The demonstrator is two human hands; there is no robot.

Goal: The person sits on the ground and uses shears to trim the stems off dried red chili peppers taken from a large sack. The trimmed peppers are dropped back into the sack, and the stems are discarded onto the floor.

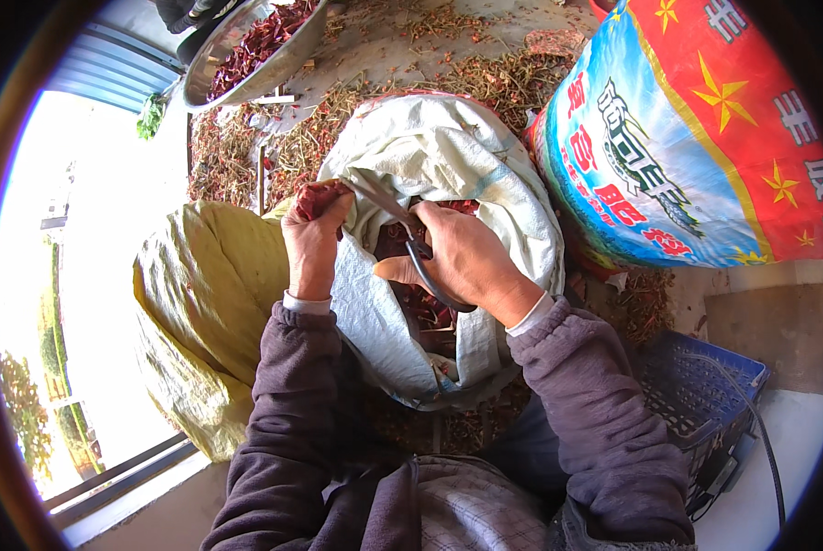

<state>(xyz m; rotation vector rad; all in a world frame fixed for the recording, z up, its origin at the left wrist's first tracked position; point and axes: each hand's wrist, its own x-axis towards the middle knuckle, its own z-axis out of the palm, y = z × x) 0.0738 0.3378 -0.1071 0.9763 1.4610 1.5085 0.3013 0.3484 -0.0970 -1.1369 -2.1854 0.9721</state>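
Observation:
My left hand [313,241] pinches a dried red chili pepper [318,198] over the left side of a white woven sack. My right hand [463,251] holds a pair of scissors [415,241] with dark handles, thumb and fingers at the loops. The scissor blades reach left and up to the tip of the chili. Below both hands the white woven sack [425,141] stands with its rim rolled outward. Inside its mouth lie dark red dried chilies [428,313], partly hidden by my right hand.
A yellow woven sack [205,296] stands at left. To the right are a printed fertilizer sack [652,138] and a blue plastic basket [707,386]. A metal basin [273,65] of dried chilies sits at the upper left. Cut stems [301,144] litter the floor. A person's sleeve [184,14] shows beyond.

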